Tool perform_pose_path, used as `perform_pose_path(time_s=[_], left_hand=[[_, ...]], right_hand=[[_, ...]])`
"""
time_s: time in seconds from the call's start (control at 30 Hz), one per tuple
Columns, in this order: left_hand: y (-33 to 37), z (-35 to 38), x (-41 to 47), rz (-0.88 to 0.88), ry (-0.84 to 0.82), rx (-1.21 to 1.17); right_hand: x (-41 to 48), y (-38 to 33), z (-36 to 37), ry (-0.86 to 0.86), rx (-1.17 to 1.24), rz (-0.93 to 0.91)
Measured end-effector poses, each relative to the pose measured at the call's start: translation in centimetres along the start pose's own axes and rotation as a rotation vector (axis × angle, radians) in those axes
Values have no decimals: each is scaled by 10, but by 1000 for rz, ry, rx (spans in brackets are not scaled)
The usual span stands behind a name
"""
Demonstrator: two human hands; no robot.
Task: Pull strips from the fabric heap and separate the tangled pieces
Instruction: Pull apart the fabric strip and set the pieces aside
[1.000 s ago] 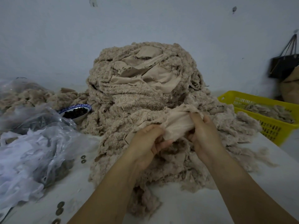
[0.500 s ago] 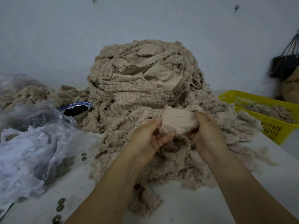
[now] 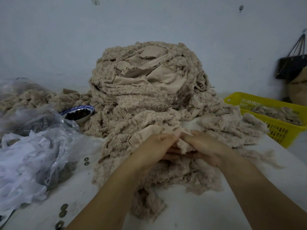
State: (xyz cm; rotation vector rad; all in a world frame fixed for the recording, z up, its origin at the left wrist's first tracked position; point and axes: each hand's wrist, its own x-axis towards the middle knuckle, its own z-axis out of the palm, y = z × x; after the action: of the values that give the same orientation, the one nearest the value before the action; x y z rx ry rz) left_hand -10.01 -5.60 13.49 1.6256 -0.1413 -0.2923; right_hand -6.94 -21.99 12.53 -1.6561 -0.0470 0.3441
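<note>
Through the head camera, the fabric heap [image 3: 146, 97] rose as a shaggy beige mound on the white table [image 3: 199, 213], just beyond both hands. At its front foot the left hand [image 3: 154, 146] and right hand [image 3: 206, 146], close together, each curled fingers round one strip [image 3: 146, 132], smooth-backed and fleecy-faced. A yellow slatted basket [image 3: 282, 131] sat to the right, and crinkled clear plastic bags [image 3: 41, 146] to the left.

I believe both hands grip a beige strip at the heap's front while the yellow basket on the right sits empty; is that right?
Not quite: the head view shows fabric pieces in the yellow basket; left hand and right hand do grip the strip.
</note>
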Motion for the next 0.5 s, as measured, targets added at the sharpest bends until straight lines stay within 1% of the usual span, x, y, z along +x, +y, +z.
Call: perform_pose_path(time_s=[0.03, 0.13, 0.17, 0.2, 0.23, 0.27, 0.33, 0.4, 0.43, 0.5], left_hand=[[-1, -3, -1, 7, -10, 74], [-3, -17, -3, 51, -4, 361], [-5, -21, -3, 56, -13, 446], [-7, -23, -3, 62, -30, 538], [-11, -24, -1, 73, -42, 647], [-15, -24, 1, 83, -57, 754], [-28, -23, 8, 98, -69, 930], [-38, -20, 12, 142, -42, 1056], [-42, -19, 13, 176, 15, 1050], [-42, -20, 13, 231, 170, 869]], right_hand=[[4, -2, -10, 87, 127, -76], [10, -11, -48, 321, 871, -365], [13, -9, -57, 384, 1013, -371], [14, -4, -60, 419, 1013, -321], [15, 3, -57, 432, 888, -253], [16, 11, -51, 432, 701, -210], [16, 21, -32, 407, 365, -196], [13, 27, -17, 378, 105, -238], [10, 29, -10, 341, -30, -276], [-1, 31, 2, 224, -245, -355]])
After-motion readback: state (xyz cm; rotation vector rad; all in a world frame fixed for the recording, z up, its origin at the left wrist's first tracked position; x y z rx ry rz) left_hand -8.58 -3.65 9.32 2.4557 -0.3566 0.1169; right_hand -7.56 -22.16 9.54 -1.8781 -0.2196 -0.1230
